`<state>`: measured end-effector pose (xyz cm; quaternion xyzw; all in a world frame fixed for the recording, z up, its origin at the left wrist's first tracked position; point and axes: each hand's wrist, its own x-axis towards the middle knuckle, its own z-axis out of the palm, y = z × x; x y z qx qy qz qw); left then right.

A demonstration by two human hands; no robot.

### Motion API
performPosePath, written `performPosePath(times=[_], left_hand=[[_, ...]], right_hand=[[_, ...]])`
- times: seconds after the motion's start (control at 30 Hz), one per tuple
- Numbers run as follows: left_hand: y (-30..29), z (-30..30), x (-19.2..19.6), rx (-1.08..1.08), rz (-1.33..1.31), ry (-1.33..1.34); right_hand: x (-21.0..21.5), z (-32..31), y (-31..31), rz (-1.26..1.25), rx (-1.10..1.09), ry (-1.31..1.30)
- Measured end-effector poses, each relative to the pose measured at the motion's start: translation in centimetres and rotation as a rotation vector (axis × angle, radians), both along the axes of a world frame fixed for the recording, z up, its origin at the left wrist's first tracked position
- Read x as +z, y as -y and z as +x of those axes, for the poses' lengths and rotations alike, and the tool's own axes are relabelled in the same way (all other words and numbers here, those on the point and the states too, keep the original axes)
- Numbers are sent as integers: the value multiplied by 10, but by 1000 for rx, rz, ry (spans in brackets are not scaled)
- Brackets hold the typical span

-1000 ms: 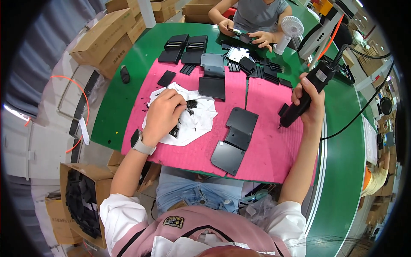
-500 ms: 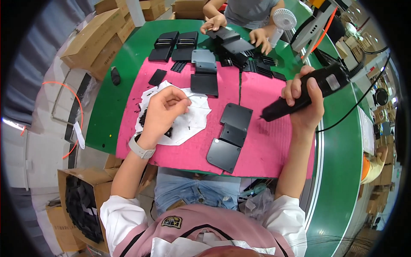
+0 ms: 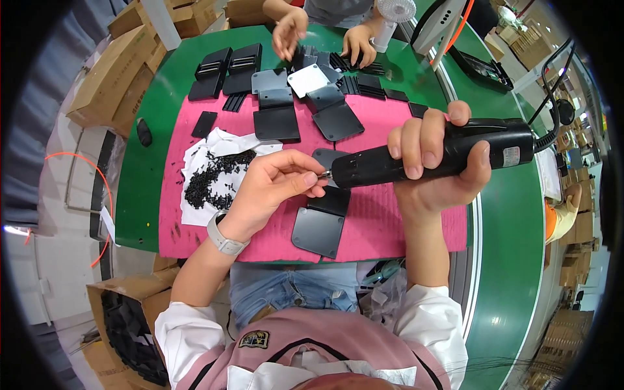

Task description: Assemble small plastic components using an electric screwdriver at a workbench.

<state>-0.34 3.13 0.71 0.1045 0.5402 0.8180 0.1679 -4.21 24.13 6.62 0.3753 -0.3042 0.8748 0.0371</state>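
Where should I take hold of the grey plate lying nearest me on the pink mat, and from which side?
Take the grey plate by its near edge, coming from the person's side. It lies flat on the pink mat, so lift that bare edge. Its far end sits against a black plate below the left hand and the black electric screwdriver in the right hand.

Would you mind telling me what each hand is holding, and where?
The right hand grips the black screwdriver around its body. The left hand pinches at its tip; whether it holds a screw cannot be told.
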Motion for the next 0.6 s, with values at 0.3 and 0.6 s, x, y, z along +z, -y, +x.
performPosePath(times=[0.3, 0.6], left_hand=[[6, 2, -3, 11, -64, 15], [7, 5, -7, 29, -21, -18]], right_hand=[[-4, -1, 3, 30, 18, -25], [-7, 0, 8, 35, 34, -16]])
